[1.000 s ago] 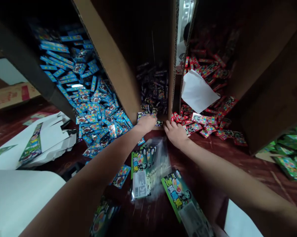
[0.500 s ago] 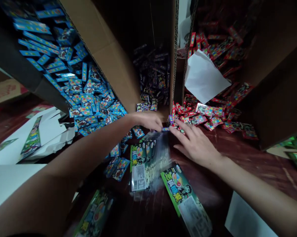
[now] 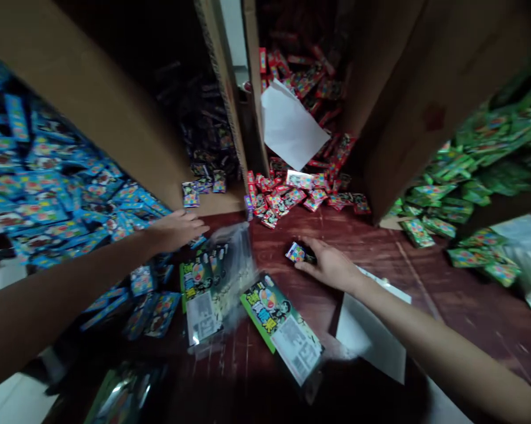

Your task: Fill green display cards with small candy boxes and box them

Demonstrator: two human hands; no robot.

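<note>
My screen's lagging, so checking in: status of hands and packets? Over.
Right hand holding at least one small packet. Left hand open, beside the blue packets. Printed bags lying on the table between the hands.

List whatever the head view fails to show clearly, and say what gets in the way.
All in the head view:
Underside of the left hand: hidden by the hand itself.
Part of the small packet: covered by the right hand.
Some red packets: behind the white paper.
Farthest dark packets: lost in shadow.
Bottom-left pouch: cut by the bottom edge.
Fine print on the white labels: too small, blurred.
</note>
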